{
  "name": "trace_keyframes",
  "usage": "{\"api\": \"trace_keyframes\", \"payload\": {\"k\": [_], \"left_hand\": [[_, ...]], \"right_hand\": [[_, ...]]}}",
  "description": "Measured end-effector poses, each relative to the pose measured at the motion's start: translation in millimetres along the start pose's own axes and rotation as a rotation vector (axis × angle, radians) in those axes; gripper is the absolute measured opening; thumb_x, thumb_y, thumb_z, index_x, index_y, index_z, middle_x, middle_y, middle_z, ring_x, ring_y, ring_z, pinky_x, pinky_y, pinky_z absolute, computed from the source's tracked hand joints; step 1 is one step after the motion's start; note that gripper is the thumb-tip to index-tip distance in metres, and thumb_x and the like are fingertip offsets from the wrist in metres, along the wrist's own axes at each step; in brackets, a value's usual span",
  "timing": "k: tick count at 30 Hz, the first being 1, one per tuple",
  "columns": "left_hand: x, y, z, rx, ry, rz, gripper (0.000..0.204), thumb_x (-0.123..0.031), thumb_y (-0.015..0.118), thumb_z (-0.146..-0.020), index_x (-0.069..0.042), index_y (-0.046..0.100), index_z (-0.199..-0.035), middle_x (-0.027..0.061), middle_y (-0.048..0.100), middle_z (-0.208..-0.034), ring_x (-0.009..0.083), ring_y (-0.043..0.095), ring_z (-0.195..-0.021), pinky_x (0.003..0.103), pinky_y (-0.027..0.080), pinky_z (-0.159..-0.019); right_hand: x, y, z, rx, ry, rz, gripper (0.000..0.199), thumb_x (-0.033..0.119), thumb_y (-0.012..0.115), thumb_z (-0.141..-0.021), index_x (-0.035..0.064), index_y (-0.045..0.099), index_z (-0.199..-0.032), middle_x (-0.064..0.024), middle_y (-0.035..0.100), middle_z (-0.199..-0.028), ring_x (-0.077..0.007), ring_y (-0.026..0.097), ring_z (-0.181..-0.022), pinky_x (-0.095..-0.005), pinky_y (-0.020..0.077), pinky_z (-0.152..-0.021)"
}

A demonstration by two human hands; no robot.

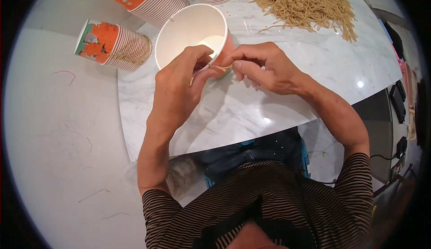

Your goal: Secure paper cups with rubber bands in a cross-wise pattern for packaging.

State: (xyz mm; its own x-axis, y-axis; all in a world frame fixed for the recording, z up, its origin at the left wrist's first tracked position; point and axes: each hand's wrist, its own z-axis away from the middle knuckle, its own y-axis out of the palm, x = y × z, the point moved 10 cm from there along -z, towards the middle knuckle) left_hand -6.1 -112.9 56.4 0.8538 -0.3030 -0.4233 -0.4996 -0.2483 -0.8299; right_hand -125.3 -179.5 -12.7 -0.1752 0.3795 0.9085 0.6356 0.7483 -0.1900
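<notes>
A large paper bucket [192, 30], white inside with an orange and green outer wall, stands tilted on the table with its mouth toward me. My left hand [178, 79] is closed at the bucket's near right rim, fingers over the edge and thumb outside. Closed in a pinch just right of the rim, my right hand [266, 67] holds one end of a thin tan cord [227, 67], which runs between both hands. The exact spot where the cord meets the bucket wall is hidden by my fingers. A small pale bit shows on the bucket's far rim.
A loose pile of tan cords [305, 4] lies at the far right of the marble-patterned table [287, 110]. Nested stacks of paper buckets [155, 2] stand at the far left; a shorter stack [114, 44] lies at the left. Thread scraps [65, 73] dot the pale surface at left.
</notes>
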Motion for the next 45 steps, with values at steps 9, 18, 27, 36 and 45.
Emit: {"api": "trace_keyframes", "payload": {"k": [9,18,27,36,45], "left_hand": [[-1.7,2.8,-0.2,-0.116,-0.113,0.331,0.035,0.003,0.08,-0.088,0.0,0.064,-0.119,0.0131,0.077,-0.103,0.0236,0.079,-0.099,0.032,0.066,-0.087],[-4.1,11.3,0.0,-0.133,-0.111,0.406,0.035,0.007,0.076,-0.089,0.001,0.064,-0.121,0.0149,0.076,-0.106,0.0235,0.079,-0.102,0.033,0.065,-0.089],[-5.6,17.0,1.3,-0.101,-0.094,0.36,0.035,0.01,0.072,-0.094,0.004,0.063,-0.126,0.0154,0.074,-0.116,0.0198,0.074,-0.107,0.033,0.062,-0.097],[-6.2,8.7,2.9,-0.131,-0.05,0.039,0.022,0.001,0.072,-0.096,0.0,0.069,-0.118,0.0152,0.077,-0.101,0.0223,0.077,-0.094,0.033,0.061,-0.082],[-7.2,1.7,17.5,-0.265,0.022,-0.192,0.021,-0.005,0.077,-0.088,-0.006,0.072,-0.108,0.0132,0.073,-0.083,0.0321,0.072,-0.072,0.04,0.055,-0.064]], "right_hand": [[-22.6,-2.8,-0.1,-0.059,0.221,-0.304,0.017,0.014,0.069,-0.097,0.0006,0.077,-0.104,0.0057,0.063,-0.074,-0.0017,0.047,-0.063,-0.0238,0.0357,-0.057],[-26.0,-6.9,0.5,-0.12,0.25,-0.254,0.018,0.015,0.074,-0.093,-0.0022,0.078,-0.095,0.0035,0.068,-0.074,-0.0016,0.052,-0.066,-0.0221,0.0393,-0.058],[-34.7,-7.9,1.6,-0.205,0.226,-0.217,0.018,0.017,0.075,-0.092,-0.0002,0.076,-0.089,0.0072,0.057,-0.064,-0.0022,0.046,-0.062,-0.0234,0.0371,-0.056],[-36.6,-11.7,-2.8,-0.078,0.132,-0.023,0.013,0.011,0.067,-0.092,-0.0006,0.072,-0.097,-0.0017,0.062,-0.076,-0.0092,0.053,-0.069,-0.0285,0.0431,-0.063],[-28.0,-1.6,-3.0,-0.038,0.042,0.385,0.02,0.003,0.066,-0.088,0.0044,0.075,-0.105,-0.0126,0.068,-0.091,-0.0262,0.063,-0.072,-0.0368,0.0511,-0.067]]}}
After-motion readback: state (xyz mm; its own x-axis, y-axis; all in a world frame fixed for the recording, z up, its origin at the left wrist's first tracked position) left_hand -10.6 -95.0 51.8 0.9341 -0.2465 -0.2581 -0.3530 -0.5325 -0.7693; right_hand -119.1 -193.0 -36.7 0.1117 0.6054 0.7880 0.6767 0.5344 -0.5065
